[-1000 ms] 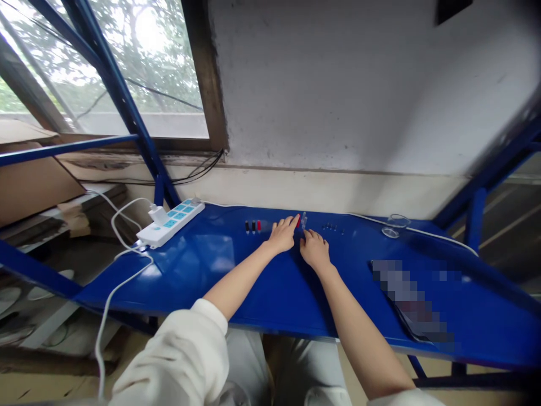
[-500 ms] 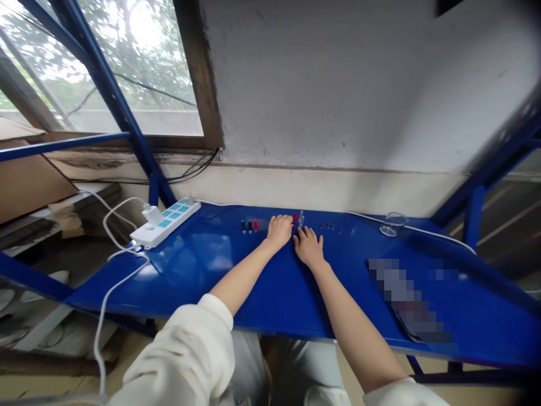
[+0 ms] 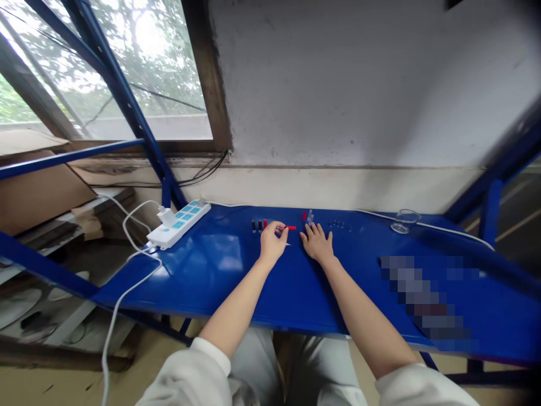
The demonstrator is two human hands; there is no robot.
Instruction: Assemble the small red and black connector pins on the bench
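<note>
My left hand (image 3: 273, 243) is closed in a pinch around a slim red piece (image 3: 291, 228), held sideways above the blue table (image 3: 236, 293). Too small to name exactly, it looks like a tube or pen cap. A thin pale tip shows just below these fingers. Just left of that hand stand black pieces (image 3: 257, 225) with clear lower ends, beside a similar red piece (image 3: 265, 224). My right hand (image 3: 318, 242) rests palm down with its fingers spread. Beyond its fingertips are clear tube-like parts (image 3: 310, 217) and a short red piece (image 3: 304, 216).
Several tiny clear parts (image 3: 338, 224) lie right of my right hand. A clear cup (image 3: 404, 221) sits near the back edge. On the left is a white power strip (image 3: 180, 224) with a plug and cable (image 3: 110, 338). A blurred-out flat item (image 3: 422, 299) lies at right.
My left hand has drawn back left from the clear parts, with the slim red piece in its fingers. My right hand stays flat near them. The view has shifted slightly.
</note>
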